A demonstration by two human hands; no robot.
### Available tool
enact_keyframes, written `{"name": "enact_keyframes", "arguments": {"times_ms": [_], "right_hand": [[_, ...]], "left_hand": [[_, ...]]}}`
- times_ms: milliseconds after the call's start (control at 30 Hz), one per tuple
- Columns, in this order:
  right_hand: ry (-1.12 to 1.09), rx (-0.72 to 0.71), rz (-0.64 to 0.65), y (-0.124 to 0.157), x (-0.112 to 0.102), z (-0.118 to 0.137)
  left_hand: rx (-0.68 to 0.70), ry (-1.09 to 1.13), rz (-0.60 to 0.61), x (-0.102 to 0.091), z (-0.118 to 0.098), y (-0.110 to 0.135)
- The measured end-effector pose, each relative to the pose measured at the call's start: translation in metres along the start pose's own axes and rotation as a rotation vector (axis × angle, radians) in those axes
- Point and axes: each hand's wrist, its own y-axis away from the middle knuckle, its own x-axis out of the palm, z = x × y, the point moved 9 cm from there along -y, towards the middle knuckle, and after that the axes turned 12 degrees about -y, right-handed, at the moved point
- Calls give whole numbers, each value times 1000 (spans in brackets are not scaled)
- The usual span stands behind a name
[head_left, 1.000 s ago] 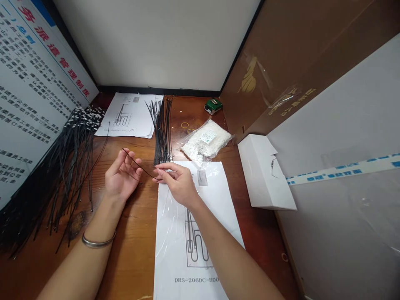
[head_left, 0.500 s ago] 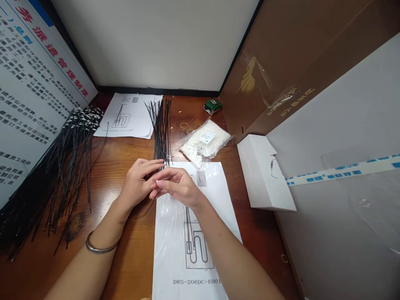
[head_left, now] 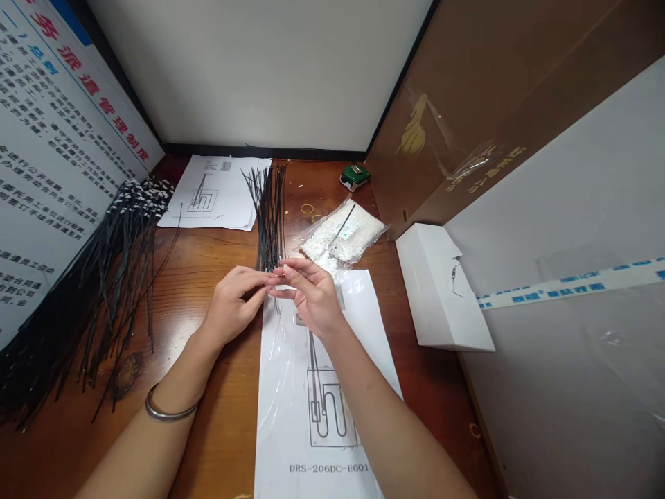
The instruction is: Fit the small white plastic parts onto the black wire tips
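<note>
My left hand [head_left: 233,305] and my right hand [head_left: 310,294] meet at their fingertips above the near end of a bundle of thin black wires [head_left: 269,208] lying on the wooden table [head_left: 218,388]. Both hands pinch a single black wire [head_left: 340,222]; its free end sticks up and to the right over a clear bag of small white parts [head_left: 343,235]. Under my right wrist lies a printed drawing sheet in a plastic sleeve [head_left: 316,409]. A metal bangle [head_left: 169,412] circles my left wrist.
A big heap of black wires with white ends [head_left: 98,277] lies at the left by a printed poster. A second drawing sheet [head_left: 215,190], a green tape measure [head_left: 355,175], yellow rubber bands [head_left: 307,208] and a white box [head_left: 441,287] also sit on the table. Cardboard stands right.
A second ago my hands were apart with the wire stretched between them. They came together at the bundle's end, and the wire's free end now points up to the right.
</note>
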Motion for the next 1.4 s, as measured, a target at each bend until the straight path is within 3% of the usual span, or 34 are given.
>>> {"name": "enact_keyframes", "arguments": {"times_ms": [133, 200, 333, 433, 567, 700, 833, 967, 1300, 1400], "right_hand": [[98, -98, -203, 0, -20, 5], [266, -153, -224, 2, -22, 9], [716, -291, -31, 7, -2, 12], [922, -339, 150, 11, 13, 4], [1041, -422, 172, 12, 17, 8], [1105, -484, 180, 12, 20, 13], [1076, -556, 141, 13, 19, 19], [971, -643, 77, 17, 18, 30], [598, -400, -15, 9, 1, 28], [511, -349, -41, 8, -1, 26]], "left_hand": [[-296, 177, -196, -11, 26, 5], [-406, 264, -314, -16, 37, 10], [-471, 382, -456, -23, 45, 13], [-496, 555, -542, -26, 52, 14], [-571, 835, -619, -28, 66, 15], [-739, 1065, -667, -28, 83, 20], [-904, 1238, -650, -21, 85, 25], [-931, 1368, -569, -14, 73, 21], [-909, 1501, -528, -10, 71, 20], [-846, 1378, -365, -5, 63, 16]]}}
